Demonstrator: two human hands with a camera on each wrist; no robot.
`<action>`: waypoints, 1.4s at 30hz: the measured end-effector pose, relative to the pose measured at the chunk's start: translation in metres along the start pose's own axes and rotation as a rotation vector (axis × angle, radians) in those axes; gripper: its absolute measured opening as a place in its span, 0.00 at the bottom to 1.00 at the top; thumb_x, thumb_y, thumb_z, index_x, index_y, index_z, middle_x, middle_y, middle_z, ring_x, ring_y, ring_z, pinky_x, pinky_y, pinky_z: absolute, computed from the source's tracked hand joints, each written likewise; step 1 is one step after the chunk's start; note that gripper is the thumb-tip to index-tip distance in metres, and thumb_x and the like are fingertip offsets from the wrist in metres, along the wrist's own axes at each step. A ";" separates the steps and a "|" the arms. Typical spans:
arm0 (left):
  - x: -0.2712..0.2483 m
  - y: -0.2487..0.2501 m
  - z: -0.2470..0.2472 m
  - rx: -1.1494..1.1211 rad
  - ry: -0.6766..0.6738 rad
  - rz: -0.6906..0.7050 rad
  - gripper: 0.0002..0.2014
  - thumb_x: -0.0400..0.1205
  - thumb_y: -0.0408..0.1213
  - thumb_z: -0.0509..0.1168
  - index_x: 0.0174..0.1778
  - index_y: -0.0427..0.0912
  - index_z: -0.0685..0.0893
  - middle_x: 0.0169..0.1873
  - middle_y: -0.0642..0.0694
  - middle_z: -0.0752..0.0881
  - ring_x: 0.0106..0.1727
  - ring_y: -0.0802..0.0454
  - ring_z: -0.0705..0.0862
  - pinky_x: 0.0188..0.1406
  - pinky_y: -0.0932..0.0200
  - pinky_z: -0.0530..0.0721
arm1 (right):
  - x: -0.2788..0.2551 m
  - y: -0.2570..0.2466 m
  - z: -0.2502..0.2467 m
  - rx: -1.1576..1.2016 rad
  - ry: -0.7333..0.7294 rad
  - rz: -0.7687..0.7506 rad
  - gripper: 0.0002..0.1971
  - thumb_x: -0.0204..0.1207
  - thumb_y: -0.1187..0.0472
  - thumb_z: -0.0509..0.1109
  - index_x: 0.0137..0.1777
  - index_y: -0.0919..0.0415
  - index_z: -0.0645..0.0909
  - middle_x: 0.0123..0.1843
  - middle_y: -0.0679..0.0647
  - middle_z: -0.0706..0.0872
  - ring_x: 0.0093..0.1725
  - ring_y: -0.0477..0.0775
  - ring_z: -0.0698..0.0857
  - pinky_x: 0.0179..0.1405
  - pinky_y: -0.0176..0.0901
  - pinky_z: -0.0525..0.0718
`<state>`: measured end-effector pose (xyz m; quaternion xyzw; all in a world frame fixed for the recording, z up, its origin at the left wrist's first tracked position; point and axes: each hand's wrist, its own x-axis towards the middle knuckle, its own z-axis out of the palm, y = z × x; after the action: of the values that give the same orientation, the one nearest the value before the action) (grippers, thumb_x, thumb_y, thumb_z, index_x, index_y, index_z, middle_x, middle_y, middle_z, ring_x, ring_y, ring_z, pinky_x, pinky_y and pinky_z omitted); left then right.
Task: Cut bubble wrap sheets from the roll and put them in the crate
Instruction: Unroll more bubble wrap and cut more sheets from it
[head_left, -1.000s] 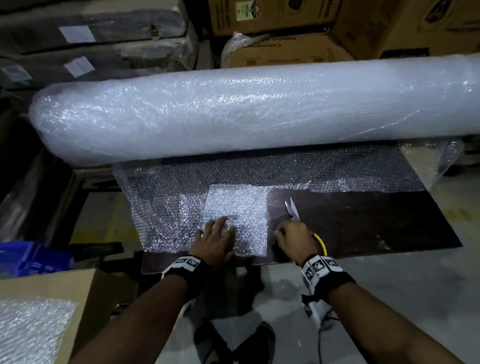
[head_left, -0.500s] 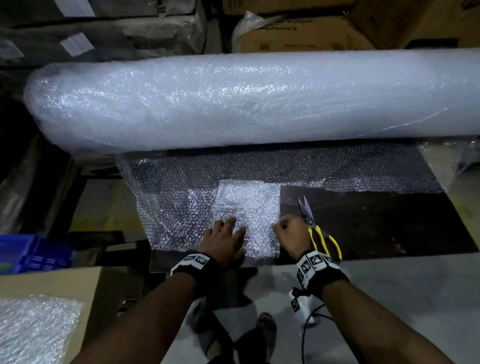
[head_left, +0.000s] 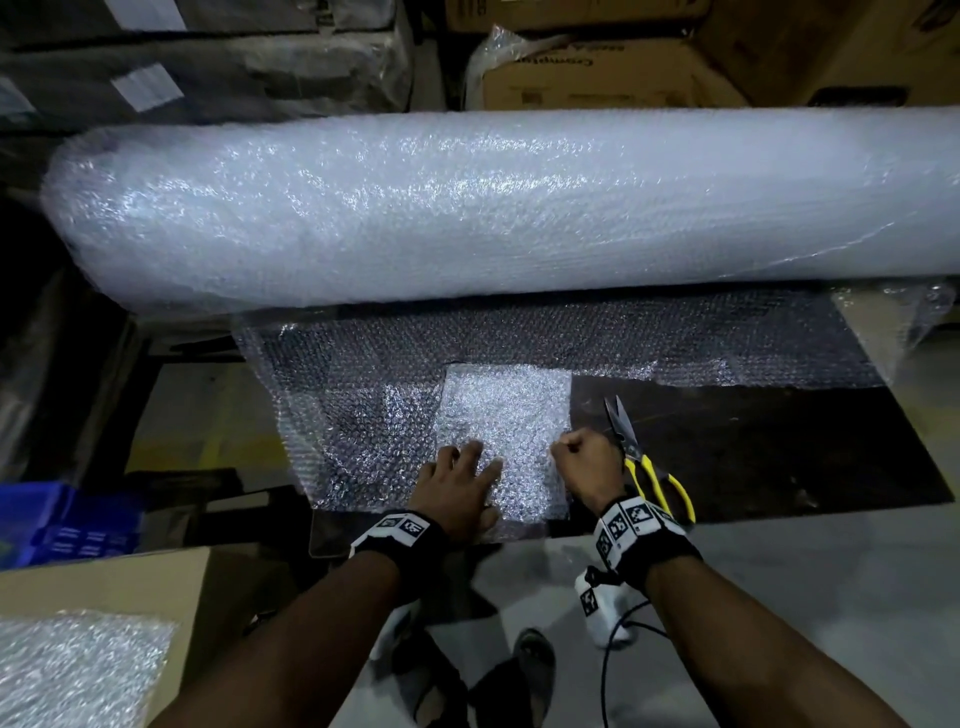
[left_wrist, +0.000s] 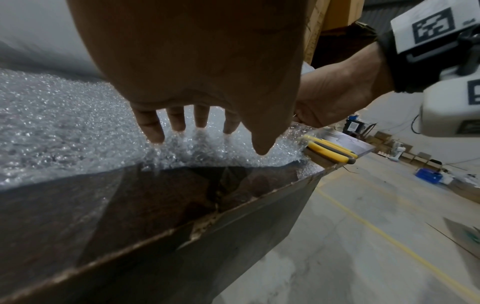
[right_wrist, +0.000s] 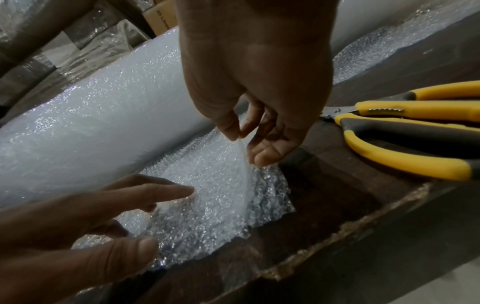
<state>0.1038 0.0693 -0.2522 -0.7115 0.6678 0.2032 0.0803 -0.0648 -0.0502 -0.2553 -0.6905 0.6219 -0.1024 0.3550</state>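
Observation:
A big bubble wrap roll lies across the back of the dark board, its loose end spread towards me. On it lies a cut sheet. My left hand presses flat on the sheet's near left part, fingers straight. At the sheet's right edge, my right hand pinches the film between thumb and forefinger and lifts it slightly. The yellow-handled scissors lie on the board just right of that hand, held by nobody.
A cardboard box at the bottom left holds bubble wrap sheets. A blue crate stands on the floor to the left. Stacked cartons and wrapped goods stand behind the roll. Grey floor lies below the board's front edge.
My right hand has set the scissors down on the board to its right and taken the sheet's right edge in a pinch. The left hand has stayed flat on the sheet.

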 end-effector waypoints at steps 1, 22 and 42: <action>0.000 -0.001 -0.001 0.000 -0.002 0.006 0.35 0.84 0.56 0.62 0.85 0.56 0.57 0.85 0.43 0.52 0.81 0.35 0.57 0.74 0.36 0.67 | 0.001 0.000 0.000 -0.002 -0.007 0.002 0.17 0.78 0.59 0.71 0.26 0.55 0.78 0.34 0.56 0.89 0.41 0.60 0.88 0.47 0.46 0.82; -0.005 -0.015 0.000 -0.057 0.017 0.069 0.30 0.85 0.51 0.60 0.83 0.52 0.62 0.86 0.45 0.54 0.82 0.37 0.56 0.75 0.37 0.67 | 0.009 -0.005 0.003 -0.126 -0.051 0.156 0.22 0.72 0.49 0.78 0.26 0.59 0.72 0.25 0.55 0.76 0.32 0.59 0.80 0.34 0.44 0.71; -0.006 -0.013 0.000 -0.079 0.184 0.036 0.26 0.87 0.50 0.56 0.82 0.50 0.66 0.85 0.45 0.59 0.82 0.40 0.57 0.79 0.39 0.64 | 0.002 -0.003 -0.008 0.171 -0.012 0.133 0.13 0.71 0.65 0.76 0.26 0.69 0.83 0.25 0.63 0.83 0.28 0.55 0.78 0.33 0.49 0.76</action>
<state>0.1164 0.0765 -0.2518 -0.7178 0.6764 0.1646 -0.0135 -0.0670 -0.0548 -0.2480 -0.6157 0.6531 -0.1272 0.4222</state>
